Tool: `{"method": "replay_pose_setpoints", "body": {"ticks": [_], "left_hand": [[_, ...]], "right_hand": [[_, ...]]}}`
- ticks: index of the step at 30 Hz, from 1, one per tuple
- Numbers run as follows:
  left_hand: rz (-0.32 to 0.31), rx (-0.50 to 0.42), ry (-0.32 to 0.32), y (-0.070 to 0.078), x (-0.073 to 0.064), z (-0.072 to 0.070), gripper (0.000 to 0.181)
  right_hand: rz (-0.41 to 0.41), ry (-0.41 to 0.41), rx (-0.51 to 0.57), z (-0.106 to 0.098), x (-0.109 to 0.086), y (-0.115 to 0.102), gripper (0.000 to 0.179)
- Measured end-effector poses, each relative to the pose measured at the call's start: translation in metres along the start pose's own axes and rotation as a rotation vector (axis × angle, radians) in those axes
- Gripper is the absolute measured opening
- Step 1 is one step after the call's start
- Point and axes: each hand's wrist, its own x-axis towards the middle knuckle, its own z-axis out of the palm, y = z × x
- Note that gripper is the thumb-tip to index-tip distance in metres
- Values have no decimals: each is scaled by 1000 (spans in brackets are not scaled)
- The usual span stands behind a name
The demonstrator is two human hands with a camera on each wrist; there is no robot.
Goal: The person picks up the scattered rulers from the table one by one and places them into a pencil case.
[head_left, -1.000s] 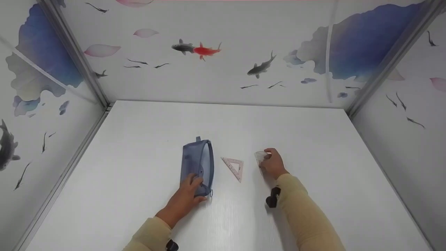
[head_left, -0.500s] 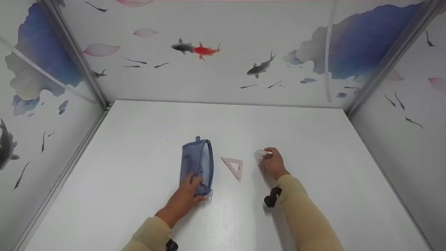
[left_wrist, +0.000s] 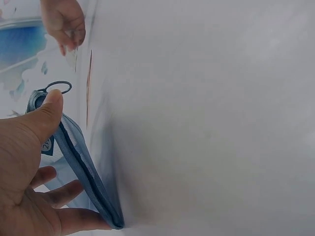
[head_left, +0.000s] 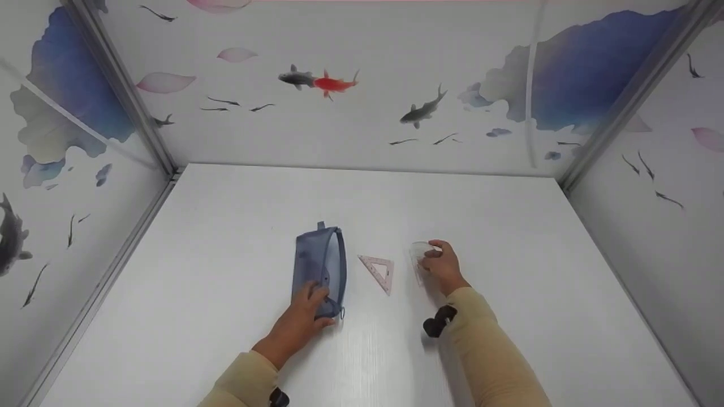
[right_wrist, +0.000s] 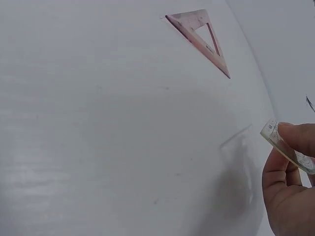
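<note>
A blue translucent pencil case [head_left: 310, 251] lies on the white table with its zip side gaping toward the right. My left hand [head_left: 298, 323] grips its near end. In the left wrist view, the thumb presses beside the ring-shaped zip pull [left_wrist: 70, 87], and the other fingers spread along the case's side. My right hand [head_left: 445, 269] pinches a clear plastic protractor [head_left: 417, 252] between thumb and fingers. The right wrist view has the protractor [right_wrist: 270, 130] tilted above the table, its markings partly covered by the thumb. Between the hands lies a pinkish triangular set square [head_left: 390, 273].
The white table [head_left: 226, 226] is enclosed by white panels [head_left: 362, 124] printed with fish, petals and blue leaves. Metal frame posts [head_left: 121, 85] stand at the corners. Dark wrist cameras [head_left: 439, 322] sit under the sleeves.
My right hand has drifted very slightly left and turned the protractor, so its clear face shows more. The left hand, pencil case and set square have stayed put.
</note>
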Motion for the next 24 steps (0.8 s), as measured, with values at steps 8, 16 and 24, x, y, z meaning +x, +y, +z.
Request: {"method": "replay_pose_setpoints", "body": {"ticks": [8, 16, 24], "left_hand": [[-7, -9, -7, 1, 1, -1, 55], [-32, -9, -18, 1, 1, 1, 57], [-20, -7, -14, 1, 1, 0, 57]], "right_hand": [[-3, 17, 39, 3, -2, 0, 57], [1, -1, 79, 7, -7, -3, 57], [6, -24, 114, 12, -10, -8, 58]]}}
